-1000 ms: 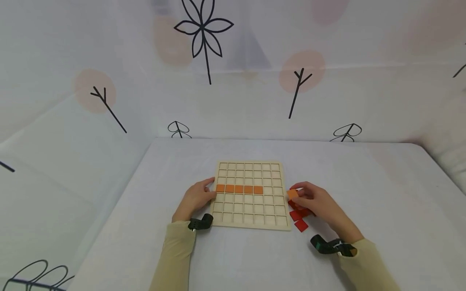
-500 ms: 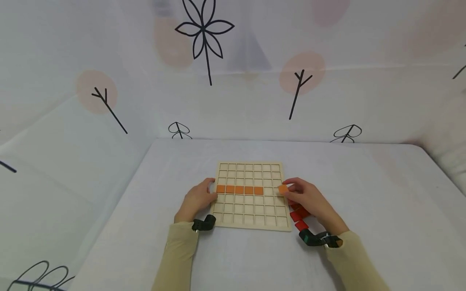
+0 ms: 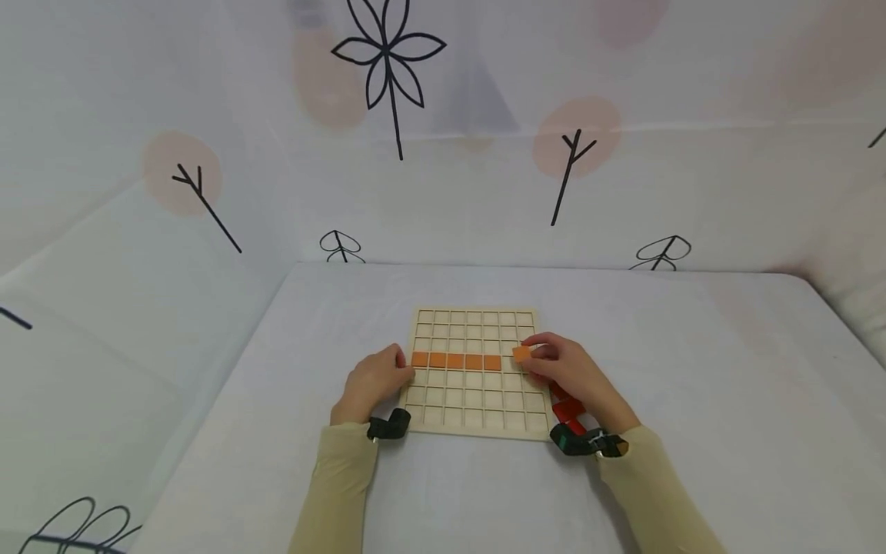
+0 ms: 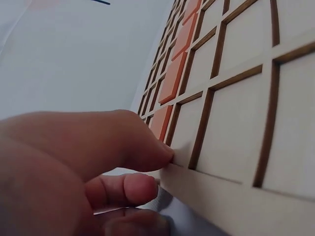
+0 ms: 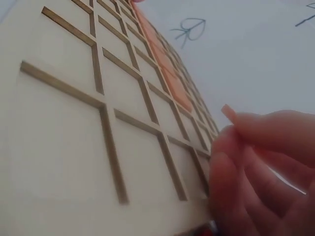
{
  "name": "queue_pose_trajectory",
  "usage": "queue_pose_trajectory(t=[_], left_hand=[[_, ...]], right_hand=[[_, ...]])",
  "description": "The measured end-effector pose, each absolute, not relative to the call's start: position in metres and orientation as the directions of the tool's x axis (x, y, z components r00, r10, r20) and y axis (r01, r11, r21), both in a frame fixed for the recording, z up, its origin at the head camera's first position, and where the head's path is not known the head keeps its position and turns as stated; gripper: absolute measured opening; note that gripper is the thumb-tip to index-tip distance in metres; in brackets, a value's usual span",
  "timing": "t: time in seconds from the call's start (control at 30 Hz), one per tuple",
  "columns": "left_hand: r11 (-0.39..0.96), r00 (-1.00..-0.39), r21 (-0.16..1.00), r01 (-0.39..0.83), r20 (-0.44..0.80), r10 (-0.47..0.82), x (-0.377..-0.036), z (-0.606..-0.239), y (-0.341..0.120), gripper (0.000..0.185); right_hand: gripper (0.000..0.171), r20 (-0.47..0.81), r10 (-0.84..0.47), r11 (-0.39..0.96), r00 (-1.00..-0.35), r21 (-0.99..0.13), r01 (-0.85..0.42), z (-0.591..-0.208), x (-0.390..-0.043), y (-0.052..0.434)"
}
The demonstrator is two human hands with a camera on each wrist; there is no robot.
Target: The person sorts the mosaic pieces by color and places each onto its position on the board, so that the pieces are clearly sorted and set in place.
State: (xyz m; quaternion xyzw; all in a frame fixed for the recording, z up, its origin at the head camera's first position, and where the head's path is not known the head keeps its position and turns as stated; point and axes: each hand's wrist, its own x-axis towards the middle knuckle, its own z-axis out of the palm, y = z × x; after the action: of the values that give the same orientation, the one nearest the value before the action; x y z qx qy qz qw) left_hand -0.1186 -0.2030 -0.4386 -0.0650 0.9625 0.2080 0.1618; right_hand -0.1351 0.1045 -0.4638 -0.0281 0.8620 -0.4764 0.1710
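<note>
A pale wooden grid board [image 3: 474,419] lies on the table, with a row of several orange square tiles [image 3: 455,361] in its cells from the left side. My left hand [image 3: 371,382] holds the board's left edge; in the left wrist view its thumb [image 4: 142,147] presses on the rim and the other fingers lie curled below it. Between thumb and fingertips, my right hand [image 3: 571,377] pinches one orange tile [image 3: 521,354] over the right part of that row. In the right wrist view this tile [image 5: 229,113] shows edge-on, above the board.
Several loose red tiles [image 3: 569,409] lie by the board's right edge, partly hidden under the right hand and wrist camera [image 3: 577,441]. A white cloth backdrop [image 3: 471,192] with line drawings stands behind the white table [image 3: 727,400].
My right hand has carried the orange tile leftward from beside the red tiles to over the board. The left hand stays at the board's left edge.
</note>
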Motion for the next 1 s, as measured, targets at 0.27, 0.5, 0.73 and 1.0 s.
queue_pose_trajectory(t=[0.27, 0.5, 0.73, 1.0], left_hand=[[0.917, -0.933, 0.359, -0.171, -0.358, -0.033, -0.117, -0.437, -0.201, 0.016], [0.939, -0.922, 0.296, -0.173, -0.385, -0.049, -0.117, -0.433, -0.205, 0.022], [0.956, -0.928, 0.276, -0.102, -0.373, 0.009, -0.118, -0.433, -0.206, 0.026], [0.948, -0.942, 0.312, -0.064, -0.334, 0.046, -0.117, -0.436, -0.209, 0.025]], right_hand=[[0.043, -0.232, -0.208, 0.566, -0.95, -0.821, 0.077, -0.464, -0.133, 0.101], [0.042, -0.17, -0.207, 0.58, -0.963, -0.814, 0.019, -0.467, -0.134, 0.097], [0.035, -0.129, -0.219, 0.623, -0.967, -0.782, -0.036, -0.468, -0.135, 0.093], [0.031, -0.139, -0.218, 0.678, -0.966, -0.734, -0.048, -0.465, -0.132, 0.084]])
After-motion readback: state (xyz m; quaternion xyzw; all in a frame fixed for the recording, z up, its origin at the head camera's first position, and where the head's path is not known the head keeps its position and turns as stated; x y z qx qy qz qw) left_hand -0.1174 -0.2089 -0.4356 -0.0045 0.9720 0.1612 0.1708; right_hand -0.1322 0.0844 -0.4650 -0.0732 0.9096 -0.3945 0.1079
